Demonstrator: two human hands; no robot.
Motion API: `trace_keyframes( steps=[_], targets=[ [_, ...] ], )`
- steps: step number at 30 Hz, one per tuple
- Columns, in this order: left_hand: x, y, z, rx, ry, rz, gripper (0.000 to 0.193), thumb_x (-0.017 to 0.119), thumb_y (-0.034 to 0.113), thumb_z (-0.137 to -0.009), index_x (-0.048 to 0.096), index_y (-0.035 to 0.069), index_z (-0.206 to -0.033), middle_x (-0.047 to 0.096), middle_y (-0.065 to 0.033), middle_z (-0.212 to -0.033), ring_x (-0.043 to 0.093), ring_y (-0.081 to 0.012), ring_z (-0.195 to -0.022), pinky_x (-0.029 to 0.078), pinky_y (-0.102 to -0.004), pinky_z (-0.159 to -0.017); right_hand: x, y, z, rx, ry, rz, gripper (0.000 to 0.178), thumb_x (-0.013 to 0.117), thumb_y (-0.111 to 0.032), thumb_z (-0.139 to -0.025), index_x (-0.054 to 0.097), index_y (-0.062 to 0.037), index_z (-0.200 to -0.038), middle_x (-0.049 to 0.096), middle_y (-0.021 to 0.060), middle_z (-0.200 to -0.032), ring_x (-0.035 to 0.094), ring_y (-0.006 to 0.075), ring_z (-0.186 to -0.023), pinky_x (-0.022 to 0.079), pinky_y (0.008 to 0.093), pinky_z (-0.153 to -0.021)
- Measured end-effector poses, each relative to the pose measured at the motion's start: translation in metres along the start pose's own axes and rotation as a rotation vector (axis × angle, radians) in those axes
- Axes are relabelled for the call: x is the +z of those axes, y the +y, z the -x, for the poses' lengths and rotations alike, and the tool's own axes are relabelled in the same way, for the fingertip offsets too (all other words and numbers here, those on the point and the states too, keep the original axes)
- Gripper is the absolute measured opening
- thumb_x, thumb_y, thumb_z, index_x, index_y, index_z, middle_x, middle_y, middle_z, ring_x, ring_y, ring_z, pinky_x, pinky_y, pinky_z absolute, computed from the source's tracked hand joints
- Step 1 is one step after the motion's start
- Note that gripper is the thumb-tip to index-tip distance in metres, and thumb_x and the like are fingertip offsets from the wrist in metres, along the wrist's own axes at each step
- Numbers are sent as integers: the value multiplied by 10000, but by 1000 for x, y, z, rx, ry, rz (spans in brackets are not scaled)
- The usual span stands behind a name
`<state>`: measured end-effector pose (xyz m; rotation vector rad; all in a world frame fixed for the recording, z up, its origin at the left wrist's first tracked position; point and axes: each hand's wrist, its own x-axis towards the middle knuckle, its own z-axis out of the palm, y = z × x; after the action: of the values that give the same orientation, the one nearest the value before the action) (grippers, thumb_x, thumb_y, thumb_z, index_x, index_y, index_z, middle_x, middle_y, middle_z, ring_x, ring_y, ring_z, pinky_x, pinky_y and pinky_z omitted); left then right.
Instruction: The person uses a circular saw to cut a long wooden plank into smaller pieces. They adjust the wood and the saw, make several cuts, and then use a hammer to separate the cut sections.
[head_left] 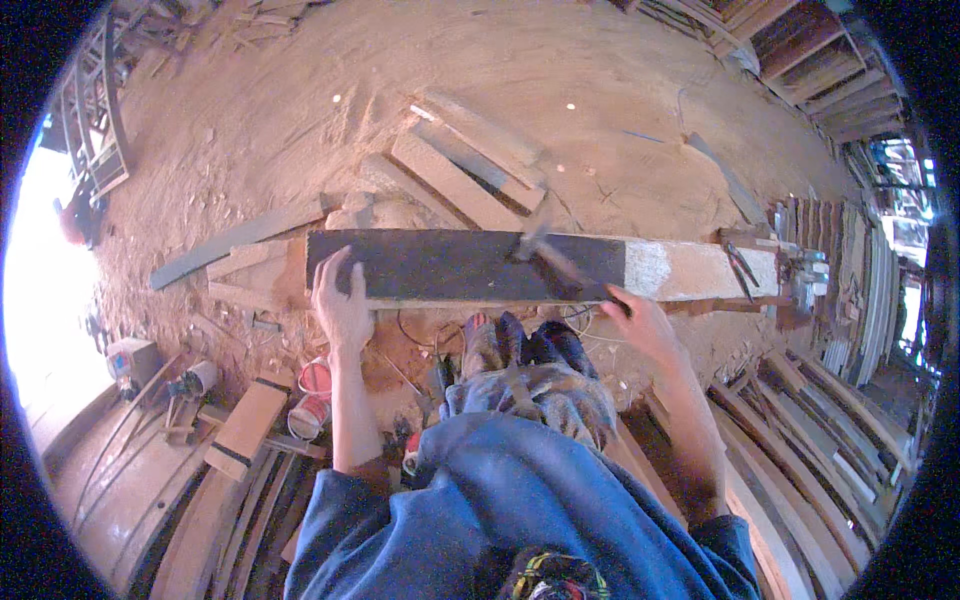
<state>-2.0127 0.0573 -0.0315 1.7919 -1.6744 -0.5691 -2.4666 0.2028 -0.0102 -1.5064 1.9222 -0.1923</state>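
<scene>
In front of me a long dark board (430, 265) lies across a pale wooden bench plank (690, 268). My left hand (342, 300) rests at the board's left end, fingers spread apart over its top. My right hand (640, 322) is closed around the handle of a hammer (552, 262). The hammer is blurred, its head above the middle of the dark board; whether it touches the surface I cannot tell. A pair of pliers (740, 266) lies on the pale plank, to the right of my right hand.
Loose wood offcuts (455, 175) lie on the sawdust-covered ground beyond the bench. Small containers (805, 280) stand at its right end. Red-and-white buckets (310, 412) sit near my left forearm. Stacked timber (800, 450) lies at lower right, more planks (225, 490) at lower left.
</scene>
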Motion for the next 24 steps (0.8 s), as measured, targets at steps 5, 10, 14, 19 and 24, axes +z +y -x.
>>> trace_keyframes(
  steps=[5,10,14,19,24],
  targets=[
    [-32,-49,53,-206,190,-12,253,669,90,-921,689,11,-1161,689,-141,-1117,652,-278,-1050,502,-383,-943,41,-154,-68,-191,-235,30,439,580,-467,-980,665,-168,-1289,718,243,-1005,687,447,-965,555,524,-849],
    [-29,-57,78,-249,330,-10,239,662,91,-925,686,-19,-1136,690,-143,-1065,655,-282,-1002,510,-388,-912,104,-251,-82,-412,-308,21,403,511,-428,-1015,616,-129,-1263,718,249,-848,714,445,-817,583,570,-727],
    [-25,-48,73,-350,318,-22,342,689,133,-918,635,-9,-1224,619,-186,-1224,616,-313,-1092,491,-421,-946,118,-237,-55,-423,-239,-24,416,512,-418,-1017,596,-158,-1331,725,229,-876,713,440,-815,587,551,-721],
    [-10,-82,50,-274,204,-100,621,740,209,-888,475,38,-1423,465,-229,-1419,497,-361,-1283,422,-472,-1063,70,-121,4,-55,-212,49,467,547,-475,-998,599,-189,-1363,723,215,-940,702,434,-863,567,531,-722],
    [5,-21,29,-7,187,-302,743,808,245,-791,475,10,-1412,467,-238,-1419,458,-410,-1325,370,-493,-1126,39,19,97,310,-58,12,440,607,-448,-985,672,-123,-1275,703,257,-917,696,437,-836,547,488,-698]
  ],
)
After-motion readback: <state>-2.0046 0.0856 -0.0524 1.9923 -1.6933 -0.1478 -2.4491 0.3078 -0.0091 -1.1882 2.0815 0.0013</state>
